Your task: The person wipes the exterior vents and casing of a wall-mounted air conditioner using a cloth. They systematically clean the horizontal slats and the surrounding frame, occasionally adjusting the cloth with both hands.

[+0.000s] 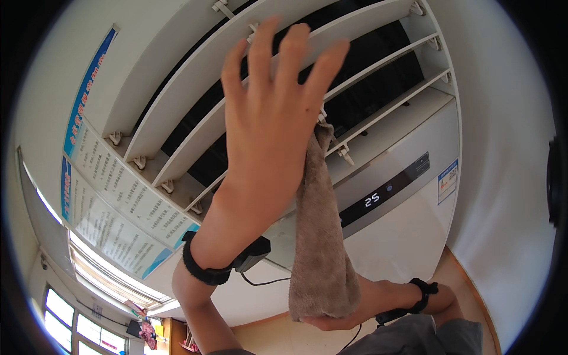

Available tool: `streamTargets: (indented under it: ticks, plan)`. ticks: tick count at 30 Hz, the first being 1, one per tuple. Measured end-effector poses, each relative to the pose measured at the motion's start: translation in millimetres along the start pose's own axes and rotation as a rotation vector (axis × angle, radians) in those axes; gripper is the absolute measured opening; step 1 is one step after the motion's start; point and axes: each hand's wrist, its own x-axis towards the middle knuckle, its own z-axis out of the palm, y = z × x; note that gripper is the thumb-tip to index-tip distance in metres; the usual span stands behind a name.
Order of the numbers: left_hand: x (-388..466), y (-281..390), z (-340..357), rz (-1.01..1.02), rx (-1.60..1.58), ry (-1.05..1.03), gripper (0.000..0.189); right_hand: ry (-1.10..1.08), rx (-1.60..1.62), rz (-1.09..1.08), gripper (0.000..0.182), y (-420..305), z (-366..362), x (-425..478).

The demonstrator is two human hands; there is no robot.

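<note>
My left hand point(270, 120) is raised in front of the louvers of a white floor-standing air conditioner point(390, 248), its back towards me and four fingers spread. Its thumb is hidden. A brown-grey cloth point(321, 230) stretches from beside this hand down to my right hand point(333, 321). The cloth's narrow upper end shows at the left hand's right edge; whether the hidden thumb holds it cannot be told. My right hand is wrapped around the wide lower end, mostly hidden by the cloth. Long white louver blades point(381, 66) cross the dark outlet behind.
A lit display point(372, 200) sits below the louvers, with a label point(448, 182) beside it. Printed wall boards point(120, 195) are at the left. A white wall point(501, 133) rises at the right. Both wrists carry black straps with devices; a thin cable runs from the left one.
</note>
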Motion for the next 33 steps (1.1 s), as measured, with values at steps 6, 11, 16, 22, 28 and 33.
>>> streamTargets:
  ticks: [6, 11, 16, 22, 28, 33]
  plan:
    - [-16.9, -14.5, -27.8, -0.07, 0.038, -0.127, 0.093, -0.042, 0.25, 0.064, 0.027, -0.3, 9.2, 2.4]
    - [-53.4, -37.5, -58.3, -0.183, 0.046, -0.243, 0.099, -0.083, 0.332, 0.115, 0.04, 4.1, 41.2, 14.6]
    - [-89.4, -49.8, -70.7, -0.302, 0.125, -0.357, 0.106, -0.087, 0.391, 0.125, 0.04, 20.3, 75.0, 22.6]
    - [-91.1, -50.1, -61.7, -0.266, 0.169, -0.325, 0.105, -0.036, 0.463, 0.144, 0.041, 21.8, 83.9, 22.5]
    - [-62.5, -36.3, -44.4, -0.162, 0.065, -0.211, 0.103, 0.051, 0.503, 0.205, 0.045, 6.5, 62.4, 12.7]
    - [-53.8, -29.2, -18.1, -0.11, -0.097, -0.081, 0.1, 0.058, 0.531, 0.25, 0.044, 0.9, 40.1, 10.8]
